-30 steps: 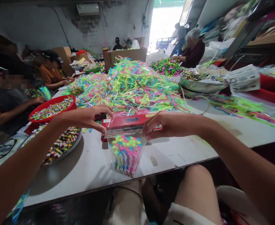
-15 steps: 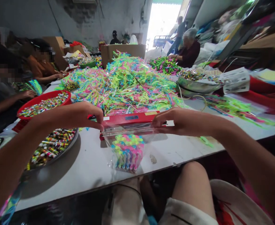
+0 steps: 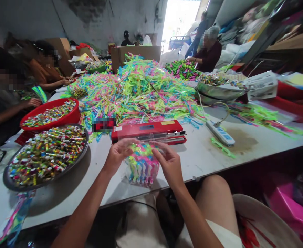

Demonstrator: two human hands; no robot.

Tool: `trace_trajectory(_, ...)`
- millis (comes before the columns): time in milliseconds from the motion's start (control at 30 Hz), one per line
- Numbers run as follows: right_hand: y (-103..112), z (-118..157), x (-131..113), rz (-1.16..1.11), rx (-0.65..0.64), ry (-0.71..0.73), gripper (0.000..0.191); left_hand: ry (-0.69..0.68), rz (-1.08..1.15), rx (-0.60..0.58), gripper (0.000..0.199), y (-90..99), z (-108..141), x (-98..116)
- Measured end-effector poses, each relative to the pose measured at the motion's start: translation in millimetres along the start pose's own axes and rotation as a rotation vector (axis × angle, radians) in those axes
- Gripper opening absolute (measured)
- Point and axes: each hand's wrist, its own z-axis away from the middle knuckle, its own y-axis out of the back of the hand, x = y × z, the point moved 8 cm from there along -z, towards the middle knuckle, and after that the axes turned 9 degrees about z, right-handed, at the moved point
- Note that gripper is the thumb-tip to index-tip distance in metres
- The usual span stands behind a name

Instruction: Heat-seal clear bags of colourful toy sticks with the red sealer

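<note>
A clear plastic bag (image 3: pixel 142 168) packed with small yellow, pink, blue and white plastic pieces rests near the table's front edge. My left hand (image 3: pixel 120 153) pinches its upper left side, fingers curled over the top. On the other side my right hand (image 3: pixel 168 158) grips the bag's upper right, thumb and fingers together. The bag's clear top stands up between my hands. Just behind it lies a long red sealing machine (image 3: pixel 148 131) with a metal strip along its front.
Left stand a dark bowl (image 3: pixel 48 156) and a red basin (image 3: pixel 50 113), both full of small colourful tubes. A large heap of neon strips (image 3: pixel 146 89) fills the middle. A white power strip (image 3: pixel 220 132) and a metal bowl (image 3: pixel 220 91) are at right. Several people sit around.
Both hands have come inward and down from the sealing machine to the bag's top. The bag's top edge has come away from the machine, which now shows more fully.
</note>
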Motion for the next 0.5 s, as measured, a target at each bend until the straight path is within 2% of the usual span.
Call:
trace_trajectory(67,7,1,-6,-0.005,0.114,-0.001,0.033,-0.040,0.020,0.167,0.040,6.9,1,1)
trace_trajectory(167,20,2,-7,-0.002,0.211,0.018,0.030,-0.062,0.099,0.335,0.039,15.5,5,2)
trace_trajectory(300,28,-2,8,-0.072,0.209,0.057,0.036,-0.095,0.181,0.397,0.044,17.4,8,4)
trace_trajectory(433,20,-10,22,-0.135,0.106,0.053,0.037,-0.117,0.214,0.403,0.051,17.4,8,8)
trace_trajectory(500,17,-14,24,-0.172,0.113,0.052,0.031,-0.140,0.217,0.410,0.052,18.6,6,11)
